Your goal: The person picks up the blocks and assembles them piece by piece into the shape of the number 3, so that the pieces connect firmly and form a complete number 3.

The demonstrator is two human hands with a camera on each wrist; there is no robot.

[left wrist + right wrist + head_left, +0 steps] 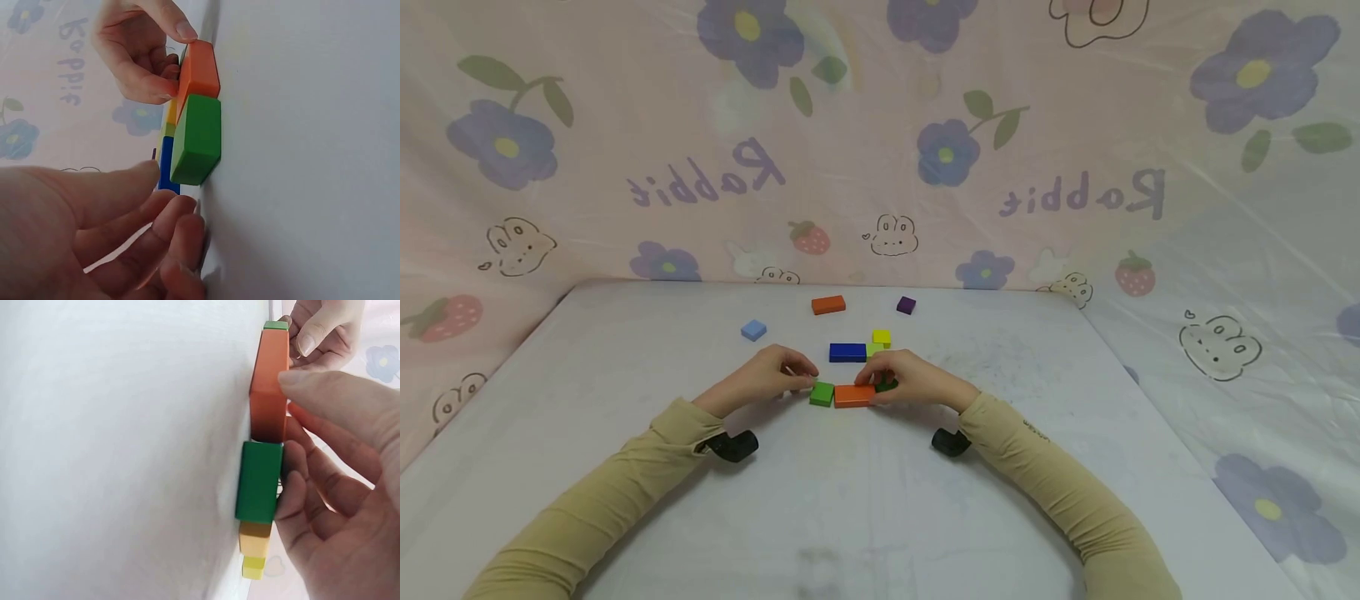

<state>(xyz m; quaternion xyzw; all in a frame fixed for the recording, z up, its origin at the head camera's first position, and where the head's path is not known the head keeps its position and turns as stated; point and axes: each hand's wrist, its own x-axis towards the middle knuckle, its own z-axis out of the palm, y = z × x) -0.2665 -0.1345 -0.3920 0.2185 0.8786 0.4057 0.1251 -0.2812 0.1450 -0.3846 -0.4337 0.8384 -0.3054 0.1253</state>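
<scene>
An orange block (pixel 853 396) lies flat on the table, and my right hand (pixel 901 377) pinches its right end between thumb and forefinger. Against its left end stands a bright green block (pixel 822 394), seen close up in the left wrist view. My left hand (pixel 767 377) is beside that green block, its thumb apart from it and its fingers loosely bent around nothing. In the right wrist view a dark green block (pixel 259 481) sits off the orange block's near end, next to the right hand's curled fingers; the head view shows it partly hidden by that hand.
Behind the hands are a dark blue block (pixel 847 352), a lime block (pixel 874 351) and a yellow block (pixel 882 337). Farther back lie a light blue block (pixel 754 330), another orange block (pixel 828 305) and a purple block (pixel 906 305). A patterned curtain (pixel 865 183) borders the white table (pixel 775 517).
</scene>
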